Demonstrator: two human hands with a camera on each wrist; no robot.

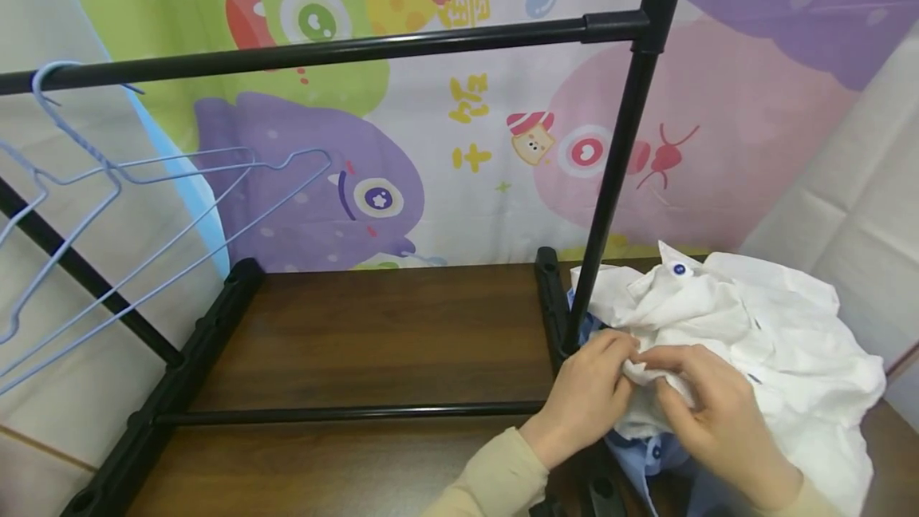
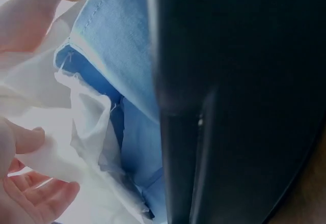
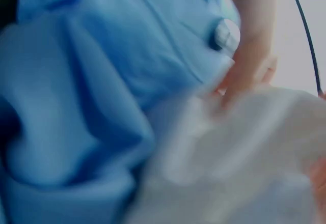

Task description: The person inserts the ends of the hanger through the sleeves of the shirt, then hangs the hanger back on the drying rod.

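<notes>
The white shirt lies in a soft, wrinkled heap over stitched blue cloth, beside the black rack. My left hand and right hand pinch a fold of it. Little seems done: it's unhung, and thin blue hangers dangle bare.

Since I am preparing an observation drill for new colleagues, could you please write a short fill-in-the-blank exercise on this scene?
1. The left hand and right hand hold the ____ garment.
2. In the head view, the hangers hang near the ____ end of the visible top bar.
3. In the right wrist view, the cloth at left is coloured ____.

Missing words: white; left; blue.
</notes>
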